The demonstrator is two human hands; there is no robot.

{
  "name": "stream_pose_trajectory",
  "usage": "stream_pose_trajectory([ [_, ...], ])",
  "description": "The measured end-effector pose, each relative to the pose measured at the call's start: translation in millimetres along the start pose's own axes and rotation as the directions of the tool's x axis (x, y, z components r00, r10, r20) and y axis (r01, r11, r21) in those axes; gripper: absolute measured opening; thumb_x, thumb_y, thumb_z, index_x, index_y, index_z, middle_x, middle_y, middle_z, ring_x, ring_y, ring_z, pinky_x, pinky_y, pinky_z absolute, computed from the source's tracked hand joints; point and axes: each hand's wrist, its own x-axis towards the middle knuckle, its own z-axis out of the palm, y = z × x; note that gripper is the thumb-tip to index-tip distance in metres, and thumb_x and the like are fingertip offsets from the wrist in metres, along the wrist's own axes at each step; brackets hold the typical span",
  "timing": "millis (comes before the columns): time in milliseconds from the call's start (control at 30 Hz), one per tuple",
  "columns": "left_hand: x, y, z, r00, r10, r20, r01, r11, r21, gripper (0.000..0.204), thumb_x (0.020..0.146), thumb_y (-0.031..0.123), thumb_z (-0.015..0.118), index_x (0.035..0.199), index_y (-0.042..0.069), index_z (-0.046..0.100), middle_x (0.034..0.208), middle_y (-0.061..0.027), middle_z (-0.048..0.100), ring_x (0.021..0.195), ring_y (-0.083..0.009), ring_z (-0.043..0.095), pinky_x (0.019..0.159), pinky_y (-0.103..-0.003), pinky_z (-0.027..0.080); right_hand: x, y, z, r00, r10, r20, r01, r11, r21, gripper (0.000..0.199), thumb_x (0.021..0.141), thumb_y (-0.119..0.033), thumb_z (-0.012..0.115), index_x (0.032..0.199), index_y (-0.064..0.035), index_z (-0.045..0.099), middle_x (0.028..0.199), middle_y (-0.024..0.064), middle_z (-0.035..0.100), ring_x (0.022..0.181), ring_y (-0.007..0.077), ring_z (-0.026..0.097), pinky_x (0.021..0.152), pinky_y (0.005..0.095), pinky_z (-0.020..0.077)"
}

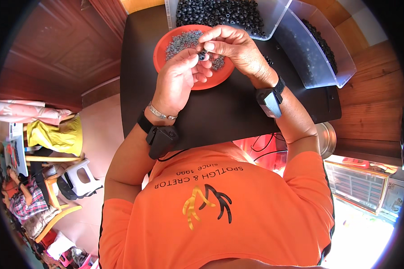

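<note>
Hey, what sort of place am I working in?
Probably a small home workshop: a bin of black parts and a red bowl of grey pieces sit on the table, with a wooden chair nearby.

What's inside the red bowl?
Many small grey pieces lie in the red bowl. The left hand and right hand block part of it; what's beneath them can't be seen.

In front of you is a dark table (197, 121) with rounded corners. Directly on it, toward its far side, you have a round orange-red dish (220, 80) spread with small grey pieces (184, 41). Just beyond the dish stands a clear plastic bin (276, 17) of black ring-like parts (215, 15); at your right sits a second translucent bin (300, 60), and a few loose black parts (268, 60) lie near it.
</note>
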Motion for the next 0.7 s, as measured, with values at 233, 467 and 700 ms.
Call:
stream_pose_trajectory([
  [233, 0.5, -2.0, -0.4, 1.0, 0.001, -0.019, -0.001, 1.0, 0.013, 0.021, 0.091, 0.019, 0.049, 0.101, 0.002, 0.056, 0.091, -0.0068, 0.062, 0.079, -0.0164, 0.059, 0.07, -0.027, 0.045, -2.0, 2.5, -2.0, 0.997, -0.058, 0.053, 0.067, 0.978, -0.198, 0.011, 0.09, -0.012, 0.061, 0.096, -0.0045, 0.065, 0.078, 0.0003, 0.064, 0.069, 0.0061, 0.059, 0.067, 0.0215, 0.0501],
  [467, 0.8, -0.6, -2.1, 0.998, 0.037, -0.048, -0.036, 0.999, 0.036, 0.02, 0.091, 0.019, 0.049, 0.099, 0.002, 0.056, 0.09, -0.0066, 0.061, 0.078, -0.0165, 0.058, 0.069, -0.026, 0.044, -3.9, -4.0, 4.7, 0.979, -0.186, 0.088, 0.206, 0.895, -0.397, 0.012, 0.091, -0.013, 0.06, 0.097, -0.0042, 0.065, 0.079, -0.0008, 0.063, 0.074, 0.0064, 0.06, 0.066, 0.0218, 0.0507],
  [700, 1.6, 1.7, -1.5, 0.999, 0.045, -0.014, -0.044, 0.998, 0.037, 0.02, 0.091, 0.019, 0.049, 0.099, 0.003, 0.056, 0.09, -0.0067, 0.061, 0.078, -0.0163, 0.058, 0.069, -0.026, 0.044, -1.3, 2.2, -4.2, 0.989, -0.131, 0.063, 0.143, 0.956, -0.256, 0.016, 0.089, -0.013, 0.062, 0.102, -0.005, 0.067, 0.088, 0.0014, 0.064, 0.079, 0.0075, 0.06, 0.067, 0.0222, 0.0502],
])
